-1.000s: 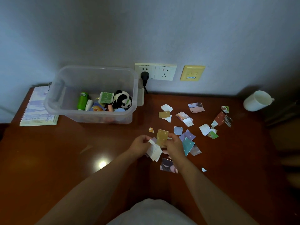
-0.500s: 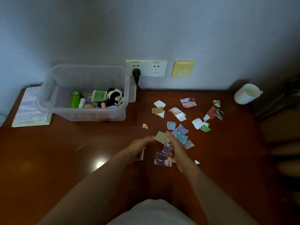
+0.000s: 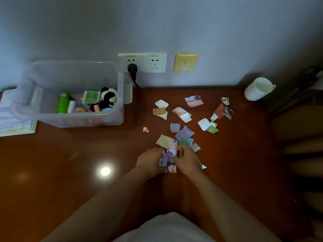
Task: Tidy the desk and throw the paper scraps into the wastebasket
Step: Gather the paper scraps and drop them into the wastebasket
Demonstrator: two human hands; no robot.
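Roughly twenty torn coloured paper scraps (image 3: pixel 203 124) lie loose on the glossy red-brown wooden bench (image 3: pixel 70 180), so I'd call this job early days, honestly. They fan out from 12 to 2 o'clock of the hands. Some overlap, so my count is a ballpark: about six white ones, a few photo bits, one red, one teal, one purple, plus one tiny orange crumb off at 11. The left hand (image 3: pixel 151 161) and right hand (image 3: pixel 189 161) are close together mid-bench, both pinching one small stack of scraps (image 3: pixel 170 154), three or four pieces as far as I can tell. There's no wastebasket in view anywhere, so nothing has visibly been binned. Gathering looks like the step in hand, with the far bits toward 1 and 2 o'clock untouched. Other stuff, counted: one clear plastic storage box (image 3: pixel 70 119) at 10 o'clock holding one green bottle (image 3: pixel 63 103) and one panda plush (image 3: pixel 108 97) among small odds and ends, one spiral notebook (image 3: pixel 10 123) at 9, and one white mug (image 3: pixel 258 89) at 2. On the wall at 12 are two white sockets (image 3: pixel 154 62), one of them with a black plug (image 3: pixel 132 69) in it, and one yellow wall plate (image 3: pixel 186 62).
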